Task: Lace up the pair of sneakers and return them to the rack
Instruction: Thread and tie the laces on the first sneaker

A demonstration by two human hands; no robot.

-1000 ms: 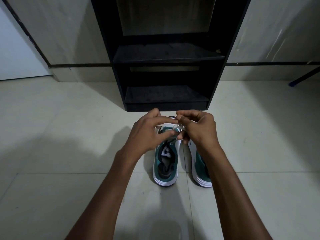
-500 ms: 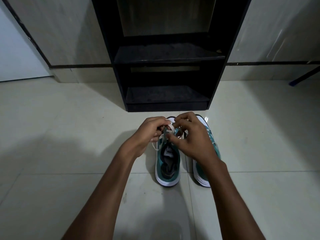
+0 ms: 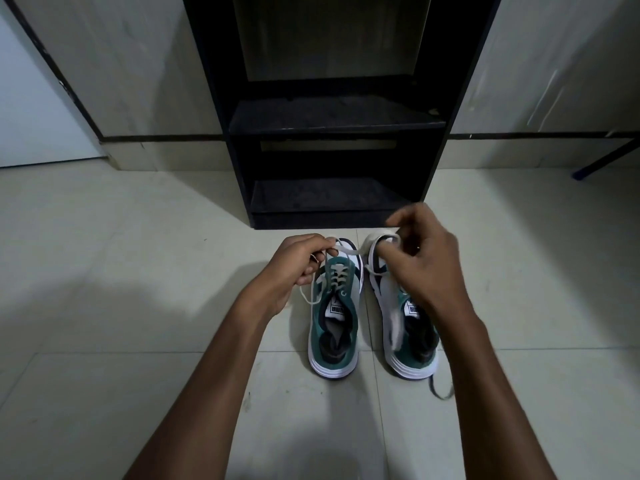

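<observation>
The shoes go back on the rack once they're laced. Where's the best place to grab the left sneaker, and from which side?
Probably the heel collar of the left sneaker, taken from above and behind. Its heel points toward the person, the opening faces up and is unobstructed, so fingers can hook inside the rim. The toe end is crowded by the lace and the left hand.

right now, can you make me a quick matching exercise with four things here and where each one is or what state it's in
Things:
1. left hand
2. right hand
3. left sneaker
4. rack

States or places:
A. shelves bare, stands against the wall
B. pulls a lace end out over the right sneaker
C. partly laced, on the floor
D. pinches a lace end above the left sneaker's toe

Pairs: 1-D, 2-B, 3-C, 4-A
</observation>
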